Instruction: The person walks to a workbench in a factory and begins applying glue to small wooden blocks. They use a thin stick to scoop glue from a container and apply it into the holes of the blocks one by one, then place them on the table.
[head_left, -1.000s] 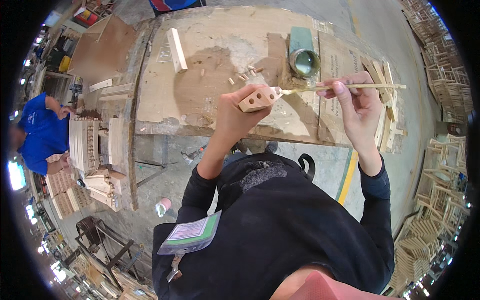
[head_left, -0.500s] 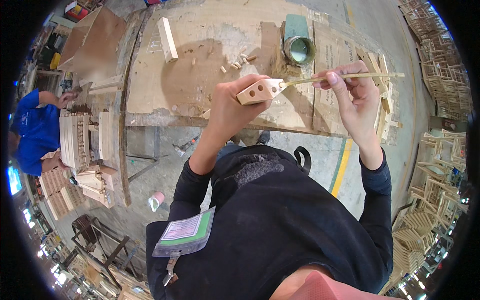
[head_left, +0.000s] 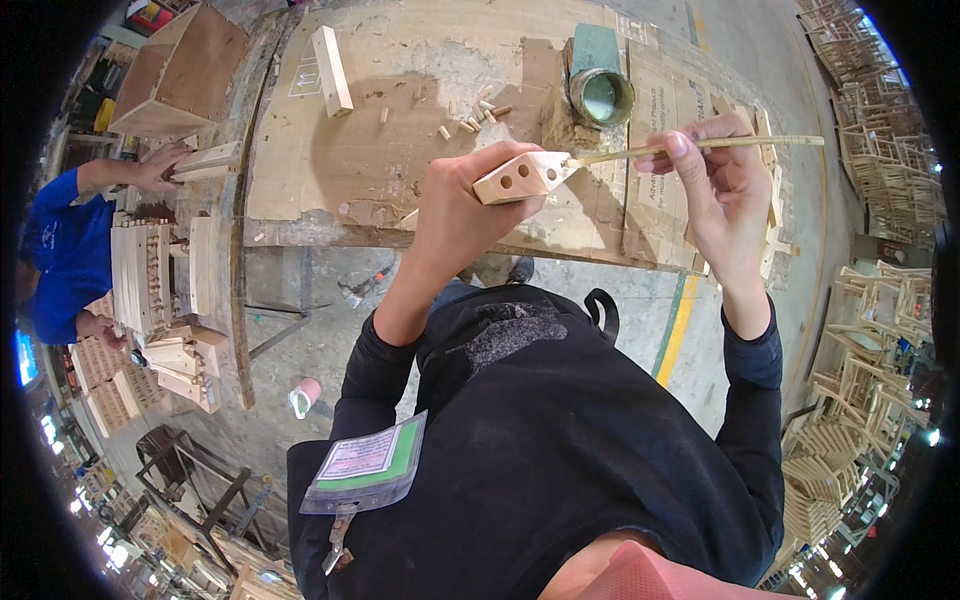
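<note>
My left hand (head_left: 462, 200) is closed round a wooden block (head_left: 520, 180) with several round holes drilled in its faces. Between the fingers and thumb of my right hand (head_left: 718, 180) is a thin wooden stick (head_left: 765, 142), held nearly level. Its left tip meets the angled end of the block by a hole. Behind the stick stands an open pot (head_left: 603, 97) with pale greenish liquid inside, its outside crusted. Several loose wooden dowels (head_left: 470, 126) lie on the worktable beyond my left hand.
A wooden bar (head_left: 332, 72) lies at the table's (head_left: 290, 195) far left. Wooden pieces (head_left: 768, 190) sit beside my right hand. A co-worker in a blue shirt (head_left: 70, 245) works at the left near stacked wooden parts (head_left: 140, 270). Chair frames (head_left: 865, 345) are piled at the right.
The stick's tip has shifted slightly right along the block's end, and my right hand has moved a little right. The co-worker's hand has moved onto a wooden piece.
</note>
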